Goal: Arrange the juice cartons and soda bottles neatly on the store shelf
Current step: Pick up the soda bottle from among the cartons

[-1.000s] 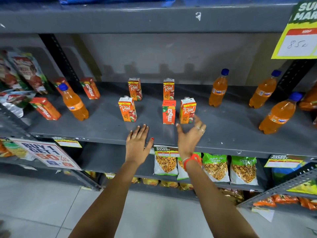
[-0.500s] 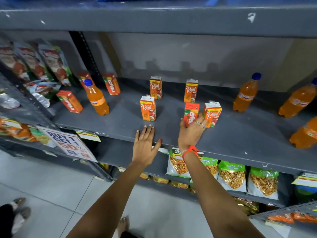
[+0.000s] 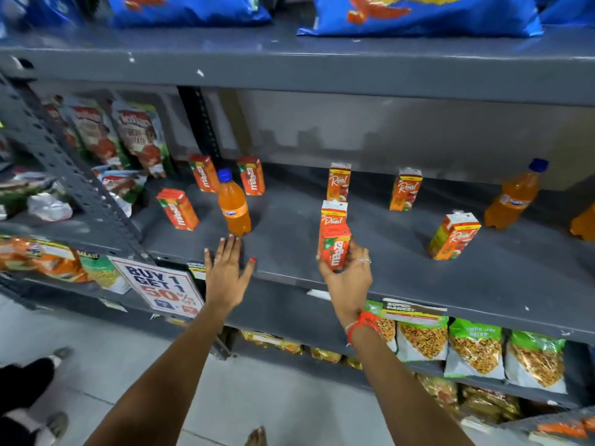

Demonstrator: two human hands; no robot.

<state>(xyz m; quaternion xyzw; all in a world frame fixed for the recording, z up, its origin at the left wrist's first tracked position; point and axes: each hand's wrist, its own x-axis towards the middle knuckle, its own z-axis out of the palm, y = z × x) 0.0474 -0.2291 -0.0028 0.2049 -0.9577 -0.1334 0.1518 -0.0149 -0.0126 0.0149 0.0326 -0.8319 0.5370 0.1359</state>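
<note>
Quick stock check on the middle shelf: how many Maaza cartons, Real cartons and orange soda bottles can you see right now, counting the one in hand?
Maaza cartons: 4 (three at the left, one in the right hand)
Real cartons: 4
Orange soda bottles: 3, one cut off at the right edge
Total: 11

**Even store light, soft at the edges**

Light fell from above and in front, even and fairly dim. Cartons cast faint grey shadows on the back wall (image 3: 386,136). The shelf (image 3: 418,284) bowed with wide-angle distortion. Snack bags (image 3: 128,136) at upper left blurred; the frame's centre stayed sharper.
</note>
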